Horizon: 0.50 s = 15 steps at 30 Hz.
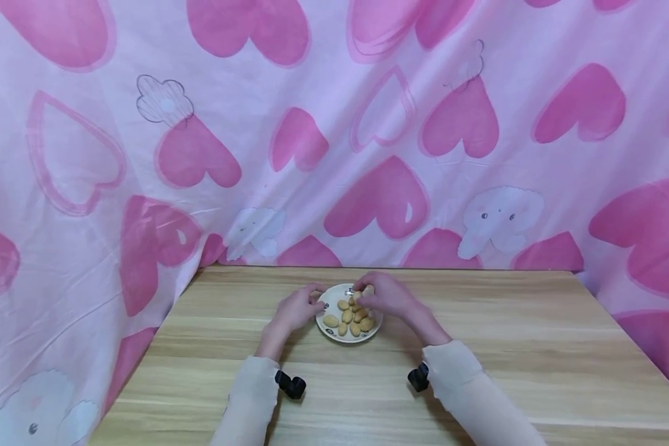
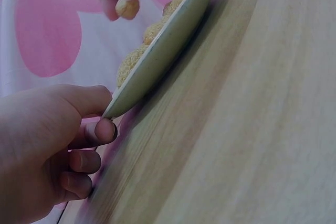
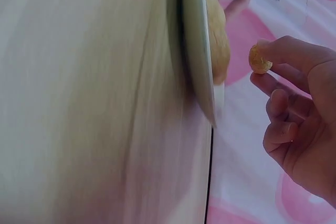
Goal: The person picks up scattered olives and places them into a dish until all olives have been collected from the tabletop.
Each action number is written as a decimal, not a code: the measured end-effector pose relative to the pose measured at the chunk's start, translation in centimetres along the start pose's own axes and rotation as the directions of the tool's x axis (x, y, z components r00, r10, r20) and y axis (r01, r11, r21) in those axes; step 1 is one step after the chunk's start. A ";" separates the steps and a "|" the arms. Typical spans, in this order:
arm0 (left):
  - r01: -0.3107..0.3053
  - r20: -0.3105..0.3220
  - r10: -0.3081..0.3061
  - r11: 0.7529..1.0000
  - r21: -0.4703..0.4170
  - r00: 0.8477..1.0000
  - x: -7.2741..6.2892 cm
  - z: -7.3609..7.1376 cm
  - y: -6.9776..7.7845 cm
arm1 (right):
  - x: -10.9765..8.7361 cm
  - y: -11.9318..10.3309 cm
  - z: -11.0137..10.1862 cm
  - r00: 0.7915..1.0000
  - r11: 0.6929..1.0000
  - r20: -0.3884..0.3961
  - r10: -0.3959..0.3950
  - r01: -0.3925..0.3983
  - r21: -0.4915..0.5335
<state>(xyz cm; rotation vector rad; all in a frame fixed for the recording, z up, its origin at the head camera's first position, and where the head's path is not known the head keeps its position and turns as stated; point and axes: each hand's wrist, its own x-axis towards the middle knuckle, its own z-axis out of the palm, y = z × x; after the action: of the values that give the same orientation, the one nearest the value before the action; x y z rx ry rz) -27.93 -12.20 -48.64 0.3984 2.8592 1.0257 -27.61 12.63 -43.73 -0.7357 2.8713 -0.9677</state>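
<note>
A small white plate (image 1: 334,298) with dark printed marks on its rim holds several tan, oval nuts in rough shells (image 1: 347,316). At the plate's left edge, my left hand (image 1: 297,310) pinches the rim between thumb and forefinger, its other fingers curled below, as the left wrist view shows. My right hand (image 1: 390,294) hovers over the plate's far right side. Between its thumb and fingertips it pinches one nut (image 3: 260,60), which is raised clear of the plate in the right wrist view. In the head view my right fingers cover part of the pile.
The plate stands on a light wood-grain table (image 1: 201,371), towards its far edge. Behind and beside the table hangs a pink cloth (image 1: 245,155) with hearts and white cartoon animals. A small black camera (image 1: 292,385) is worn on each wrist.
</note>
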 end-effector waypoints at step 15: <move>0.009 0.011 -0.009 1.000 -0.007 1.000 0.1 -0.1 -0.1 | 1.3 -2.5 2.2 0.995 0.994 0.085 -0.049 0.057 -0.094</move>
<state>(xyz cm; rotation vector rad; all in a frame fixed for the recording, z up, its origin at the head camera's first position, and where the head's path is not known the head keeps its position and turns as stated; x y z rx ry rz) -28.05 -12.32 -48.62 0.3885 2.8439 1.0291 -27.28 9.07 -43.89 -0.8424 2.8574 -0.7889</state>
